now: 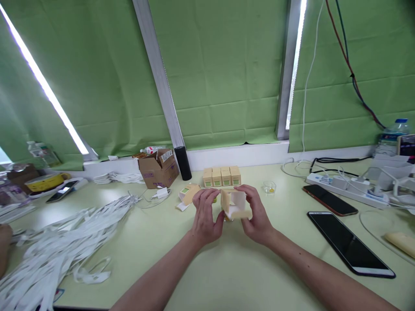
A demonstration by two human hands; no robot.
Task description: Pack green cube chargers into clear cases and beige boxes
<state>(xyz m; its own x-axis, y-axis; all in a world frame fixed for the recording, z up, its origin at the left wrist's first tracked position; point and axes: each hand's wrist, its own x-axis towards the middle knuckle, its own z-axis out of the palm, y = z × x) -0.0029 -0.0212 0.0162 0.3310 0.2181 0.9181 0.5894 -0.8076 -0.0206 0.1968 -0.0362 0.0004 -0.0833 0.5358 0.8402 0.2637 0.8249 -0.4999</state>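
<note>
A small tan cardboard box [244, 214] with a white inside is between my hands, its open side toward me. My right hand [258, 220] grips it from the right, thumb low and fingers bent over the far edge. On the other side my left hand [205, 218] curls its fingers and thumb around the box's left side. A bit of green and something clear show by my left fingers, too covered to name. Just behind my left hand lies another opened tan box [189, 194] with its flap out. Several closed tan boxes [221, 177] with green labels stand in a row farther back.
A clear little dish [269, 187] sits to the right. Beyond are two phones [330, 199] and a power strip [348, 190] with cables. White straps [74, 237] are heaped at left, near a brown carton [158, 170] and a black cylinder [183, 163]. Another person's hand [4, 248] shows at the left edge.
</note>
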